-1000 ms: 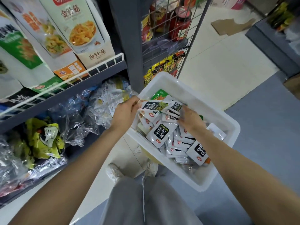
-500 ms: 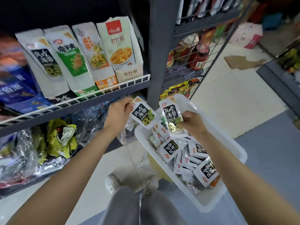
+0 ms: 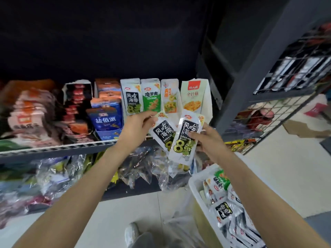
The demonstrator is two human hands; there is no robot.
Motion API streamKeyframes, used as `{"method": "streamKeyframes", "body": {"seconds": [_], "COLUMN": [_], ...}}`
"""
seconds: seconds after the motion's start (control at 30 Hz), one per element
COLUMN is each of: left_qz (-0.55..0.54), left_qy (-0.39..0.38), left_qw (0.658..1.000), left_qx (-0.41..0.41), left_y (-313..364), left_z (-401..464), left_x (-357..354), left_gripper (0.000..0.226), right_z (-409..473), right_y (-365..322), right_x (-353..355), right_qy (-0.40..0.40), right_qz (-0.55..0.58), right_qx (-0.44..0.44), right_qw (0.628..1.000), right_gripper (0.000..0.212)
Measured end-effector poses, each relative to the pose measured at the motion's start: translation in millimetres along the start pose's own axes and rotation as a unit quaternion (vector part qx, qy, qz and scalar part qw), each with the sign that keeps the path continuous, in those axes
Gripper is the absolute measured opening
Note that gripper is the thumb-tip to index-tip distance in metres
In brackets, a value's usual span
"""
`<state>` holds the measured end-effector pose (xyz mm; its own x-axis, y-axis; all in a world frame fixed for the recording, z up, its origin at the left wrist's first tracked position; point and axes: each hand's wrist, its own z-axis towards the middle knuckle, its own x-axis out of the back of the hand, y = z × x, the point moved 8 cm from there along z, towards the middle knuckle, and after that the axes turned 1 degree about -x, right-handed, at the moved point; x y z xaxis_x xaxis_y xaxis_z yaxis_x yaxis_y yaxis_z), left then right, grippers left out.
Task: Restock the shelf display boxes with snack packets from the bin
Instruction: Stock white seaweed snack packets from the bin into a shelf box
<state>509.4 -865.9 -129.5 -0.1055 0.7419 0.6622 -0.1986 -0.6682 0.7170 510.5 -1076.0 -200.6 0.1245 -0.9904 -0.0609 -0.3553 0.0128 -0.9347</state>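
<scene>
Mid-carry: left hand (image 3: 137, 125) pinching one kelp packet (image 3: 162, 134), right hand (image 3: 206, 138) pinching another (image 3: 185, 140); next, drop into matching kelp display box (image 3: 132, 97).

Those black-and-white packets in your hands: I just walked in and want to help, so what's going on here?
A person is restocking the shelf. The left hand pinches one black-and-white packet by its top, and the right hand holds another packet beside it. Both are raised in front of the shelf's display boxes, just below the matching box. The white bin on the floor to the right holds more packets.
</scene>
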Motion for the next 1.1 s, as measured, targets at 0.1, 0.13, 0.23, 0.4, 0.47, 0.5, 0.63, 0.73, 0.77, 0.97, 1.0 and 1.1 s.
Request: {"method": "streamKeyframes", "body": {"seconds": [0.1, 0.13, 0.23, 0.4, 0.47, 0.5, 0.63, 0.73, 0.77, 0.97, 1.0, 1.1], "left_qz": [0.022, 0.032, 0.068, 0.137, 0.147, 0.151, 0.172, 0.177, 0.177, 0.199, 0.199, 0.193], "left_qy": [0.042, 0.057, 0.091, 0.095, 0.079, 0.062, -0.051, -0.097, -0.101, -0.098, -0.095, -0.074], "left_qw": [0.998, 0.997, 0.992, 0.983, 0.984, 0.985, 0.983, 0.979, 0.978, 0.973, 0.973, 0.977], "left_qx": [-0.031, -0.039, -0.061, -0.074, -0.062, -0.057, -0.044, -0.041, -0.043, -0.061, -0.063, -0.059], "left_y": [-3.3, -5.4, -14.8, -34.5, -39.8, -42.7, -55.2, -63.6, -66.0, -78.9, -81.2, -89.9], "left_z": [11.7, 16.5, 36.1, 77.5, 92.3, 99.4, 123.4, 134.9, 138.0, 144.1, 144.4, 144.6], "left_x": [50.4, 66.9, 107.8, 132.8, 130.0, 124.5, 87.3, 67.8, 63.8, 51.1, 50.9, 56.2], "left_gripper": [0.023, 0.022, 0.021, 0.019, 0.020, 0.021, 0.019, 0.015, 0.014, 0.015, 0.016, 0.020], "right_z": [15.2, 18.8, 23.6, 33.5, 36.5, 38.8, 46.0, 52.5, 54.2, 65.4, 66.7, 68.2], "right_y": [-32.4, -43.8, -77.1, -112.8, -124.7, -128.6, -132.9, -132.0, -130.2, -122.1, -122.6, -127.7], "right_x": [-30.6, -40.8, -69.0, -99.8, -109.0, -111.7, -121.6, -120.4, -119.1, -103.2, -102.1, -106.7], "right_qy": [0.019, 0.024, 0.044, 0.083, 0.090, 0.094, 0.088, 0.096, 0.097, 0.114, 0.113, 0.097], "right_qz": [-0.081, -0.091, -0.112, -0.215, -0.243, -0.249, -0.266, -0.255, -0.244, -0.198, -0.195, -0.178], "right_qx": [0.049, 0.068, 0.114, 0.187, 0.213, 0.221, 0.228, 0.220, 0.212, 0.173, 0.171, 0.175], "right_qw": [0.995, 0.993, 0.986, 0.955, 0.942, 0.938, 0.933, 0.937, 0.941, 0.958, 0.959, 0.963], "right_gripper": [0.043, 0.038, 0.013, 0.035, 0.032, 0.033, 0.009, 0.019, 0.023, 0.021, 0.021, 0.017]}}
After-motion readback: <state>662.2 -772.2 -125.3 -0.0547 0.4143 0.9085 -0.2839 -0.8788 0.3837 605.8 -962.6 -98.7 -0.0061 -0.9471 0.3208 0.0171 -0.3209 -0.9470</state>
